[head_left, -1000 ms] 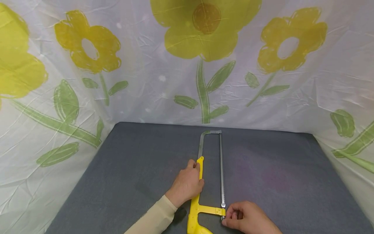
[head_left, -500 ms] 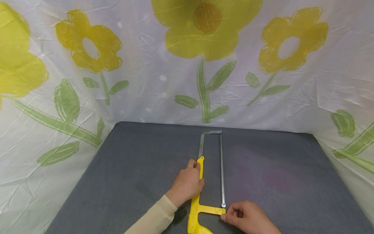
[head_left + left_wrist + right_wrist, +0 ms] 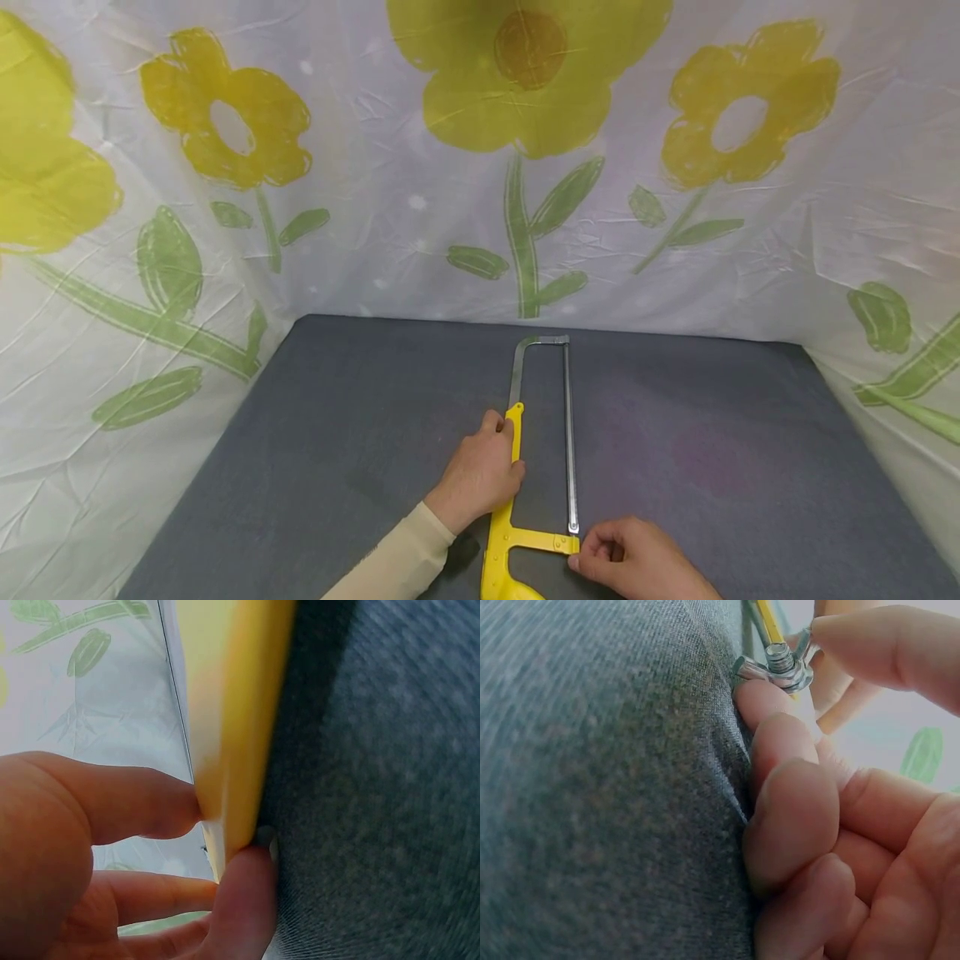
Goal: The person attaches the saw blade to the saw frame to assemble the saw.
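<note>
Left hand (image 3: 477, 468), grip pinching the saw (image 3: 499, 533), seemingly to steady it; right hand (image 3: 637, 557) pinches the wing nut (image 3: 783, 671), saw's five o'clock.

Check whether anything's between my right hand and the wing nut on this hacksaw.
Nothing visible is in the way: your right hand touches the wing nut directly, at the handle end of the hacksaw.

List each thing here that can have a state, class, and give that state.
Hacksaw, lying on its side on the grey tabletop
Blade, straight, spanning the yellow frame
Wing nut, on its threaded stud, tightness unclear
Left hand, gripping the yellow frame
Right hand, pinching the wing nut
Flowered backdrop, hanging, wrinkled
</note>
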The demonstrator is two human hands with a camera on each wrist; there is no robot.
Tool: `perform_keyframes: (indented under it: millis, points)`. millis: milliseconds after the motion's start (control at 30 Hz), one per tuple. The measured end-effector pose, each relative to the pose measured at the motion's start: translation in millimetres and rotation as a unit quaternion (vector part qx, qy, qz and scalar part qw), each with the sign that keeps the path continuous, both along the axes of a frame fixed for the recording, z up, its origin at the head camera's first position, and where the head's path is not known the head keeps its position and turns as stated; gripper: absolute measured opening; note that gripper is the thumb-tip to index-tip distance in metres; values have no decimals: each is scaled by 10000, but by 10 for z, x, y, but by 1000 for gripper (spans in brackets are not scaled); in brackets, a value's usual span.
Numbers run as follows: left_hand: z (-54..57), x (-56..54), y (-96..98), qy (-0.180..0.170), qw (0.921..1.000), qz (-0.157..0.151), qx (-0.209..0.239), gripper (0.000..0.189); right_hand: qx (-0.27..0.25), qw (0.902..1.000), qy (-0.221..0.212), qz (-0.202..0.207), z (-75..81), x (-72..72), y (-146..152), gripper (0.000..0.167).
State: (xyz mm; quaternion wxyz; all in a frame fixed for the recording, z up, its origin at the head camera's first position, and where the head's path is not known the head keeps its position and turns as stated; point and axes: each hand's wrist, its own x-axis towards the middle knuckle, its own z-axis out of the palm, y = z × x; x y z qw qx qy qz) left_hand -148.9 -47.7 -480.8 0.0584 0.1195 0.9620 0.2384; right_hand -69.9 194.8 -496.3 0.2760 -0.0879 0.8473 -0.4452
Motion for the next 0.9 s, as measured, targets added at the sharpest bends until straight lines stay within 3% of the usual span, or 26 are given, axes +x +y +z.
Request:
perform_keyframes:
  millis: [900]
  points:
    - [-7,-1,-5,33,10000,-17,34,59,-187,9995,146,220,-22,-14,35,9]
